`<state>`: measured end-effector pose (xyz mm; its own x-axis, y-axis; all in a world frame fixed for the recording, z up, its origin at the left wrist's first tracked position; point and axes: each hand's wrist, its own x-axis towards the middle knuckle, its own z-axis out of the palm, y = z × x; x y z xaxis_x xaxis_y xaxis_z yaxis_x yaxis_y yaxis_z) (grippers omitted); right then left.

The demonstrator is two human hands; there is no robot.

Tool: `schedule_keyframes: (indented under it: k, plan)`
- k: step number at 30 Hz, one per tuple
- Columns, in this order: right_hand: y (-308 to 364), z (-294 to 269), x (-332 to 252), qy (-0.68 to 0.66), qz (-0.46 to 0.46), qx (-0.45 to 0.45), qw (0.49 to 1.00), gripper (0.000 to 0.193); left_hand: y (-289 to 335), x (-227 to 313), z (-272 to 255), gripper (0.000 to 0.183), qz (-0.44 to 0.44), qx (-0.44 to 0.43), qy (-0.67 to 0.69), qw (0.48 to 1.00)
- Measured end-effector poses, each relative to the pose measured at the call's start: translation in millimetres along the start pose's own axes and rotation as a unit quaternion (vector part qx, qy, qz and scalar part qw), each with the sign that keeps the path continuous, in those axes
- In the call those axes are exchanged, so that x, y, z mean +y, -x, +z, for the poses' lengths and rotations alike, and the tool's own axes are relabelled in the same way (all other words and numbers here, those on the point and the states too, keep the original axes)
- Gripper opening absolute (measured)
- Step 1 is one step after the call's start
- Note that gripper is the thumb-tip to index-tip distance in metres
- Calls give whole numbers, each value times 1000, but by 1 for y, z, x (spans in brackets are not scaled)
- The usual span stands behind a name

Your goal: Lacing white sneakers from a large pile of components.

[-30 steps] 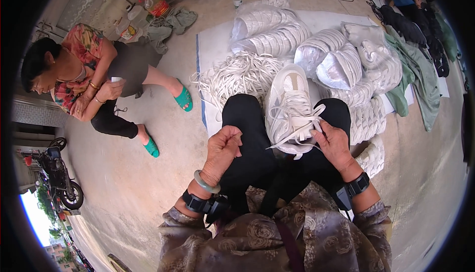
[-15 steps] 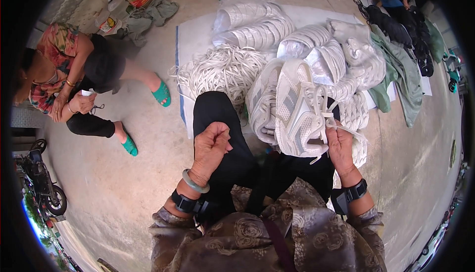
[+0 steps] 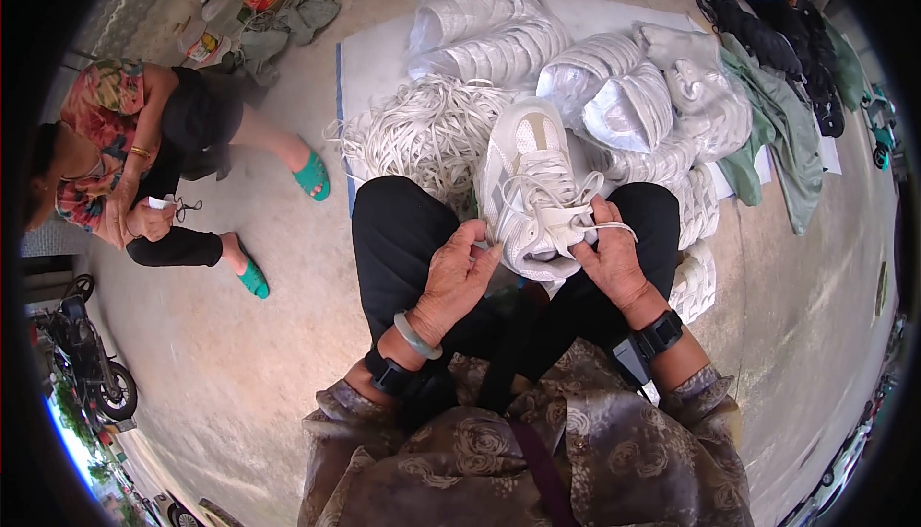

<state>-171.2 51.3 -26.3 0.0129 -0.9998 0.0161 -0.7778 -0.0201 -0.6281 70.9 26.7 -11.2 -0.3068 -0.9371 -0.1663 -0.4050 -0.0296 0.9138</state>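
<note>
A white sneaker (image 3: 530, 167) is over my knees, toe pointing away from me, its tongue and loose white laces (image 3: 556, 187) facing up. At the right side of its opening, my right hand (image 3: 614, 263) is closed on a shoelace, with a lace end sticking out past the fingers. My left hand (image 3: 456, 278) is beside the left of the heel, thumb and fingers bent together. Whatever is between those fingertips is too small to make out.
Beyond my knees, a pile of white laces (image 3: 422, 134) and plastic-wrapped bundles of white shoe parts (image 3: 489, 38) lie on a white sheet (image 3: 360, 57). Green cloth (image 3: 787, 172) and black bundles (image 3: 767, 47) are to the right. A seated person (image 3: 144, 143) works at left; another is at far right.
The sneaker has turned from sideways to laces-up and shifted left. My right hand has moved left with it, and my left hand has come right, up to the heel.
</note>
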Motion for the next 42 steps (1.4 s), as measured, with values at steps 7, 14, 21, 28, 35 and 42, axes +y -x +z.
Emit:
schedule_keyframes:
  k: [7, 14, 21, 28, 35, 42]
  plan:
    - [-11, 27, 30, -161, 63, -27, 985, 64, -2, -22, -5, 21, -138, -11, 154, 978]
    - [-3, -15, 31, -423, 106, -22, 900, 34, -2, -22, -6, 20, -150, 16, 202, 968]
    - [10, -13, 64, -486, 148, -14, 862, 25, -13, -44, 14, 23, -101, 62, 156, 981]
    - [19, -5, 60, -448, 111, -40, 886, 25, -59, -47, 45, 33, -105, 91, 139, 981]
    - [22, 9, 60, -428, 83, -26, 899, 21, -71, -57, 47, 34, -189, 98, 138, 967]
    - [33, 2, 61, -419, 96, 11, 903, 22, -68, -51, 59, 37, -89, 142, 16, 986]
